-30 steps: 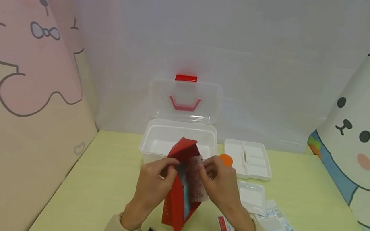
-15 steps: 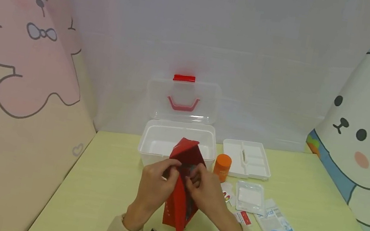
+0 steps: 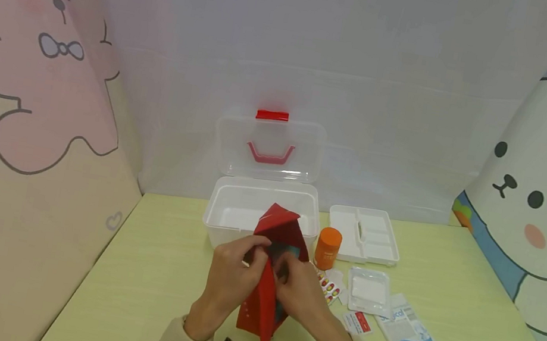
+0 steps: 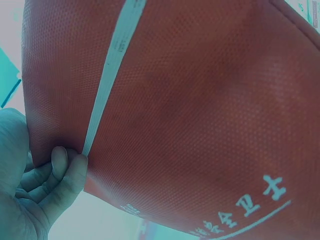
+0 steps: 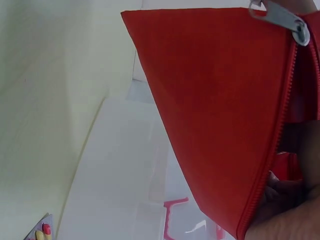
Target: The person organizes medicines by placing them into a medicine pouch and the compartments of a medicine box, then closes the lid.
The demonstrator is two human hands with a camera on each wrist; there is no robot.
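Observation:
A red zip pouch [image 3: 256, 312] is held up over the table in the head view, its mouth spread apart. My left hand [image 3: 231, 269] pinches the left edge of that mouth; in the left wrist view, thumb and fingers grip the fabric beside a pale stripe. My right hand [image 3: 303, 296] reaches into the mouth with bent fingers, the fingertips hidden inside. Something bluish [image 3: 288, 251] shows within, just beyond those fingers, and I cannot tell whether they hold it. The right wrist view shows the metal zip pull [image 5: 282, 17] at the top of the opening.
Behind the pouch stands a white box [image 3: 225, 198], its clear lid [image 3: 271, 134] raised. To the right are an orange bottle [image 3: 328, 248], a compartment tray [image 3: 384, 237], a capsule blister pack [image 3: 328, 288], a clear plastic tray [image 3: 370, 291], a small card [image 3: 357, 323] and a white-blue packet [image 3: 406, 331].
A pale, see-through patterned piece that my right hand held at the pouch mouth has gone down inside. My right hand has moved left and lower into the opening; my left hand keeps its grip.

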